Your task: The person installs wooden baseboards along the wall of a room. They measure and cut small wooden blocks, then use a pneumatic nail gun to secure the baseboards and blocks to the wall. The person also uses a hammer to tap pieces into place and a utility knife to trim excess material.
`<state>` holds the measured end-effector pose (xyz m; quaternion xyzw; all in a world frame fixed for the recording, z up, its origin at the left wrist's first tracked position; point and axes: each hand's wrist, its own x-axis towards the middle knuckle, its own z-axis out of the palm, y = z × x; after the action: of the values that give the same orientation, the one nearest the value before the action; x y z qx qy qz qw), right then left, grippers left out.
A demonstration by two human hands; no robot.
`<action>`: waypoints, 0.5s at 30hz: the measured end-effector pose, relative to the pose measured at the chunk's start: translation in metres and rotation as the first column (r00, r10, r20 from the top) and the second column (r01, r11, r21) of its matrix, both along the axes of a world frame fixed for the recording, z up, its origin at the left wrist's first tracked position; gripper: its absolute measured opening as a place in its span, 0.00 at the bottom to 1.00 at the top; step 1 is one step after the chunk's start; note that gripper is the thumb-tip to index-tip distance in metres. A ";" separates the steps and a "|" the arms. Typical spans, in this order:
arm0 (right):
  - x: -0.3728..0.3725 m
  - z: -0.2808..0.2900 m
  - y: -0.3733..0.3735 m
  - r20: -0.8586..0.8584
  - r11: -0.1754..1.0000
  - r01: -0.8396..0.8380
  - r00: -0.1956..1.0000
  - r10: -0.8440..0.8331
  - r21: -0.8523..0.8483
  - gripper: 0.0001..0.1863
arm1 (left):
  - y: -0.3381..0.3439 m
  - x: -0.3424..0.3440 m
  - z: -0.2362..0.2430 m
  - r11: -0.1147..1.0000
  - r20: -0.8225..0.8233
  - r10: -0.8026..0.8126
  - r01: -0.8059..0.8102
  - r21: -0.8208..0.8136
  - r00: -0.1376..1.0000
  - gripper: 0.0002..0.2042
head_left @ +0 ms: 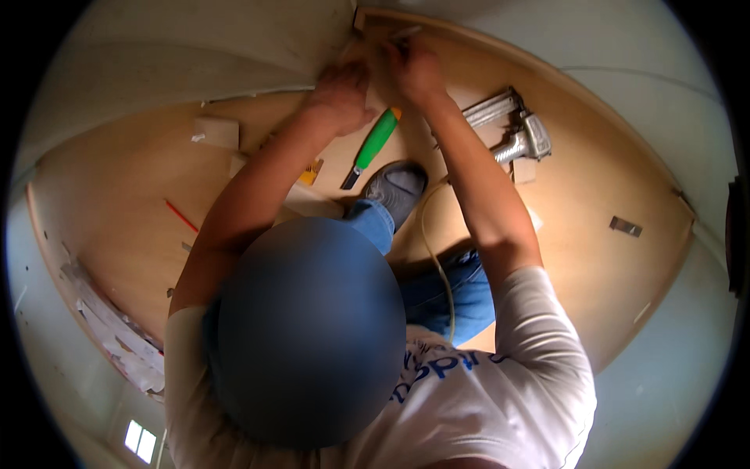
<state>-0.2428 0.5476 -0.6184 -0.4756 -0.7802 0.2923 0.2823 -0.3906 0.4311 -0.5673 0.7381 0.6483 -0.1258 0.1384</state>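
Observation:
My left hand (341, 95) rests low over the wooden panel (578, 184), by its far edge, with the thumb apart from the fingers. The fingertips are dim and blurred. Close by to the right, my right hand (416, 72) is closed in the far corner, and a thin pale piece (405, 33) shows at its fingers; its kind is unclear. Between my forearms lies a chisel (376, 141) with a green handle, an orange end and a short dark blade. Beyond my right forearm sits a silver nail gun (523, 141), partly hidden by that arm.
A pale air hose (437, 266) runs past my shoe (397, 193). At left lie a red pencil (180, 215) and a light scrap (216, 131). Torn strips (117, 336) line the lower left edge. A small metal plate (625, 227) lies at right. Raised edging (508, 48) borders the panel.

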 end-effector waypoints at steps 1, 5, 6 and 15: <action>0.005 0.014 0.001 -0.012 0.999 0.018 1.000 -0.019 -0.031 0.22 | 0.006 -0.002 0.003 1.000 -0.009 0.017 -0.018 -0.012 1.000 0.41; 0.072 0.068 -0.025 -0.101 0.988 0.117 0.987 -0.128 -0.104 0.21 | -0.007 -0.016 -0.011 1.000 0.037 -0.021 0.020 0.021 0.999 0.42; 0.094 0.087 -0.033 -0.187 0.984 0.156 0.968 -0.170 -0.085 0.22 | -0.001 -0.017 -0.010 1.000 0.048 0.013 -0.014 0.021 0.999 0.42; 0.415 0.032 -0.132 0.092 0.569 0.524 0.781 -0.617 -0.634 0.28 | 0.006 -0.026 -0.049 0.997 0.041 -0.070 0.071 -0.009 0.997 0.43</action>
<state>0.1726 0.4158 -0.5862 -0.7456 -0.4179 0.4602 0.2399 -0.4163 0.4368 -0.6162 0.7622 0.6181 -0.1192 0.1510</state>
